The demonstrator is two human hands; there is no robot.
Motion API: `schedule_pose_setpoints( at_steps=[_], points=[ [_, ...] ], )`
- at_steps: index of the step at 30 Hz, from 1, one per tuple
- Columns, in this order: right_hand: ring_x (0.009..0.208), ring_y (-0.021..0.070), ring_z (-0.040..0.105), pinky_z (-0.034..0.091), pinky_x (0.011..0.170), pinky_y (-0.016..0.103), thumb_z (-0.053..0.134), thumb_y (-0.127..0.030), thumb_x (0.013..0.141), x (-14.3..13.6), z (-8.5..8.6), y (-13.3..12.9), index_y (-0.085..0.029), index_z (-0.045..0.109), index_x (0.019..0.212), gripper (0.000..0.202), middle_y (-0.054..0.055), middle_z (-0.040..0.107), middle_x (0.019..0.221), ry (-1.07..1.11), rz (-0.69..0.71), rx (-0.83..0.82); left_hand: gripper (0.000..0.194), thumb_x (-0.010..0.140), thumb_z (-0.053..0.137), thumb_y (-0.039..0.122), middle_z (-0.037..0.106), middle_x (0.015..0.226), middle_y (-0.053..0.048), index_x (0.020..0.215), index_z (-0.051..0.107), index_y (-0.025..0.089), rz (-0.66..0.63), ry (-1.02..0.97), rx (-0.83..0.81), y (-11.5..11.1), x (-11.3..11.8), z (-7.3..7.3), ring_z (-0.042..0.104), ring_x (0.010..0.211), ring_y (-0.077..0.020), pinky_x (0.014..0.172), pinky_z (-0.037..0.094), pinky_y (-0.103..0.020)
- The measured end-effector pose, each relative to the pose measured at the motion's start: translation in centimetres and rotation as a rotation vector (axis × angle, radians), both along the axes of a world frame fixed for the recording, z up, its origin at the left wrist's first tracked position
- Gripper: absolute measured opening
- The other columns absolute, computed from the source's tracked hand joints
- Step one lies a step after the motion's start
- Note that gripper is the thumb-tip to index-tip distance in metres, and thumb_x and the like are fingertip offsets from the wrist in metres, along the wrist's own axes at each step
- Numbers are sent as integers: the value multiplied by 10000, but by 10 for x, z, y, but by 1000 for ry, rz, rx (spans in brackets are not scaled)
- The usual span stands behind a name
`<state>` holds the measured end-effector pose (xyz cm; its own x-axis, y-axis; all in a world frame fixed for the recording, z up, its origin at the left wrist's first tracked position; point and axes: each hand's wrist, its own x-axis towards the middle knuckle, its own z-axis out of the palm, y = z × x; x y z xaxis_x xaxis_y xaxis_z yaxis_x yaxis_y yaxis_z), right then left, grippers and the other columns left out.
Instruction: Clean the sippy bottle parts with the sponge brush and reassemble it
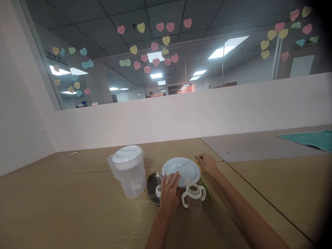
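A white plate [190, 171] lies in front of me. My left hand [169, 190] is curled over its near left rim, fingers on top and thumb mostly hidden. Just past the plate's right rim, my right hand [207, 163] has its fingertips pinched together. A thin pale stick [184, 164] lies across the plate towards those fingertips; whether they hold it is unclear. Below the right hand, a thin green stick [206, 187] with yellow near its upper end rests beside the plate. A clear bottle with two white handles [194, 191] stands uncapped in front of the plate.
Left of the plate stands a clear pitcher [132, 178] with a white lid. A round metal tray [151, 188] sits between them, carrying a white ringed part [158, 191] partly behind my left hand. A teal cloth [311, 140] lies far right; a small flat piece [73, 154] lies far left.
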<state>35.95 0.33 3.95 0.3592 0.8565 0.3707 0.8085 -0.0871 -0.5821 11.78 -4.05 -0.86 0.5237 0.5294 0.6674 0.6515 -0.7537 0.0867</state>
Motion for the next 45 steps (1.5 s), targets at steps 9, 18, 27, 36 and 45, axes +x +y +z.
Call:
schedule_pose_setpoints(
  at_steps=[9, 18, 27, 36, 45],
  points=[
    [1115, 248, 491, 356, 928, 335, 581, -220, 727, -5, 5, -5, -162, 699, 875, 198, 132, 615, 1094, -199, 211, -68, 464, 833, 486, 200, 512, 1285, -66, 1289, 404, 219, -34, -52, -18, -3, 3, -1, 445, 1168, -235, 1025, 304, -501],
    [1065, 196, 538, 396, 921, 292, 609, -478, 712, -62, 37, -34, -267, 703, 937, 323, 19, 580, 1194, 48, 1026, -132, 417, 802, 532, 202, 572, 1168, -103, 1215, 477, 178, -10, -167, 7, -2, 4, -6, 469, 1124, -272, 959, 359, -511],
    [838, 131, 584, 415, 768, 227, 452, -288, 826, -65, 35, -31, -183, 671, 878, 249, 20, 674, 901, -111, 820, -48, 265, 782, 493, 130, 617, 1097, -27, 992, 609, 242, 72, -202, -25, -7, -6, 11, 476, 1096, -238, 934, 369, -441],
    [620, 145, 576, 377, 607, 226, 558, -75, 602, -56, 7, -13, -155, 705, 635, 171, 54, 670, 644, -240, 528, -213, 204, 747, 430, 71, 640, 784, -56, 774, 602, 179, 507, -202, -181, 7, -28, 11, 553, 806, -224, 693, 401, -331],
    [654, 131, 588, 410, 626, 207, 560, -165, 663, -66, -5, 2, -155, 696, 701, 142, 27, 678, 685, -129, 575, -126, 198, 736, 457, 101, 622, 865, -98, 805, 632, 162, 603, 0, -267, 9, -27, 0, 537, 861, -235, 730, 383, -336]
  ],
)
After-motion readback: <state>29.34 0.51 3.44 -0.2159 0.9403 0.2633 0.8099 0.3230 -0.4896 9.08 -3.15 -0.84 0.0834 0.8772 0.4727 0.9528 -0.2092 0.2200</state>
